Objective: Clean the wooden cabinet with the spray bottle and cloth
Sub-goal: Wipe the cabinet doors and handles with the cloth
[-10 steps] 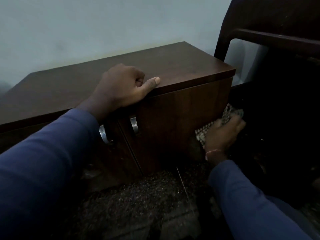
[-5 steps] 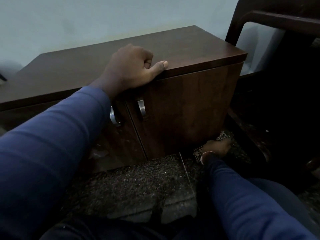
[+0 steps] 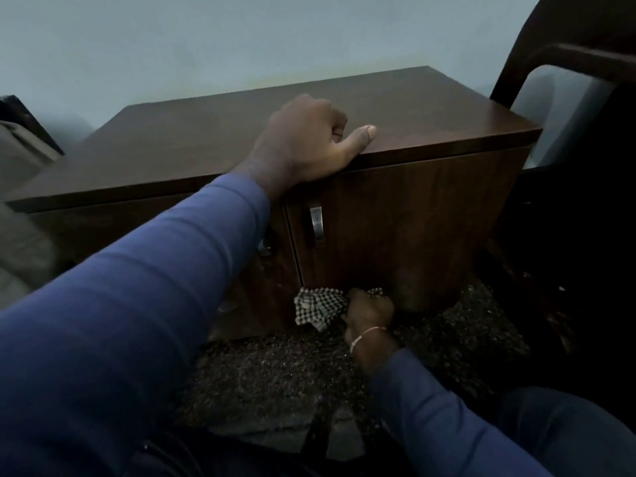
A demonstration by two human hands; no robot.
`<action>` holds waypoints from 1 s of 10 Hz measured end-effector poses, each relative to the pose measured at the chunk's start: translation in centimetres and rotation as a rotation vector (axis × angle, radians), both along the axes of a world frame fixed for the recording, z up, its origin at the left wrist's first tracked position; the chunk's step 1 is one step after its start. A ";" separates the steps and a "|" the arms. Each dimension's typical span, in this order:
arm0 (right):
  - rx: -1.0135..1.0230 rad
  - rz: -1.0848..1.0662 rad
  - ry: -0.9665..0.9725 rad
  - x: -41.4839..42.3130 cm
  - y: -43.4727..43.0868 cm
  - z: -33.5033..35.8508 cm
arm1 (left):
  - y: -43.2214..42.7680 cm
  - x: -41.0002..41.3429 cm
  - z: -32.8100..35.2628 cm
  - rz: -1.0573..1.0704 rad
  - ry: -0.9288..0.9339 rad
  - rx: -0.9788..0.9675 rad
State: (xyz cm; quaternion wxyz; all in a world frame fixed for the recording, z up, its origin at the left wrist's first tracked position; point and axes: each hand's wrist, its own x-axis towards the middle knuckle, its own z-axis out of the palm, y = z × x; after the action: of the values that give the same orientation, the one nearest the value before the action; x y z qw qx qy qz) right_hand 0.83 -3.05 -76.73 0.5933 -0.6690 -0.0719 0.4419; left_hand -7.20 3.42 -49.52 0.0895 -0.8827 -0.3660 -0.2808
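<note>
The dark wooden cabinet (image 3: 430,108) stands against a pale wall, both doors closed. My left hand (image 3: 303,142) rests on its top at the front edge, fingers curled into a loose fist and thumb stretched along the edge, holding nothing. Low down, my right hand (image 3: 370,311) grips a black-and-white checked cloth (image 3: 316,306) against the bottom of the right door, near the gap between the doors. No spray bottle is in view.
A metal handle (image 3: 316,222) shows on the right door; the left door's handle is mostly hidden by my sleeve. A dark chair frame (image 3: 568,56) stands close on the right. Speckled dark carpet (image 3: 275,373) covers the floor. Grey upholstery (image 3: 20,156) sits at far left.
My right hand with the cloth went from the cabinet's right side down to the floor, then left along the bottom of the right door. My left hand stayed on the top.
</note>
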 end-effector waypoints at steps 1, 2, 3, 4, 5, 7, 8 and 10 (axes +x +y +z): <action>0.272 -0.098 -0.077 -2.3 -2.9 6.9 | 0.0 -0.1 -0.2 -0.001 -0.023 -0.008; 0.536 -0.058 -0.590 -2.8 -3.6 9.6 | 0.2 -0.2 -0.3 0.007 -0.042 -0.014; 0.648 0.030 -1.060 -2.0 -3.6 12.0 | 0.5 -0.2 -0.5 0.000 -0.061 -0.006; 0.703 0.177 -1.296 -0.7 -3.6 12.6 | 0.3 -0.2 -0.4 -0.011 -0.072 0.002; 0.629 0.272 -1.429 0.2 -3.8 11.5 | 0.1 -0.1 -0.2 0.006 -0.066 0.002; 0.247 0.749 -1.284 2.3 -6.7 7.0 | -1.2 -0.4 0.3 0.000 -0.090 -0.008; 0.383 0.540 -1.110 1.9 -7.7 8.3 | -4.1 -1.1 -0.2 -0.058 -0.411 0.052; 0.622 0.260 -1.033 0.2 -10.3 10.0 | -13.5 -3.8 -10.5 0.364 -0.659 -0.653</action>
State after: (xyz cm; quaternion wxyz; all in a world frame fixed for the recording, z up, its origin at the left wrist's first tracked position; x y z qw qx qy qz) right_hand 1.00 -13.35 -66.77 0.5905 -0.5780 -0.5564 0.0877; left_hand -11.02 -10.05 -60.01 -0.2644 -0.6506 -0.5920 -0.3954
